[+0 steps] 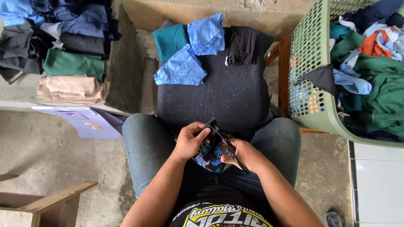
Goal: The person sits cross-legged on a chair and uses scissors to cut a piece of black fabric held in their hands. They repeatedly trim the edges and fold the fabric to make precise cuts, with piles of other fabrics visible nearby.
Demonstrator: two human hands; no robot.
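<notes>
Two hands meet over the lap in the head view, right at the near edge of a dark padded stool (219,96). Left hand (190,140) has its fingers pinched together on a small black fabric piece (210,124), holding it up just above the knees. Right hand (244,154) is wrapped around a pair of dark scissors (229,148), fingers closed on the handles, blades pointing up toward the black piece and pretty much touching it. Down between the thighs there's a little heap of blue and black scraps (208,154).

On the far side of the stool sit a teal piece (169,40), a couple of blue pieces (185,67) and a folded black piece (243,45). Off to the right a green laundry basket (313,50) is stuffed with green, blue and orange cloth. Upper left, a ledge carries folded stacks (71,63) in beige, green, black and blue. A wooden frame (50,201) pokes in bottom left on the concrete floor.
</notes>
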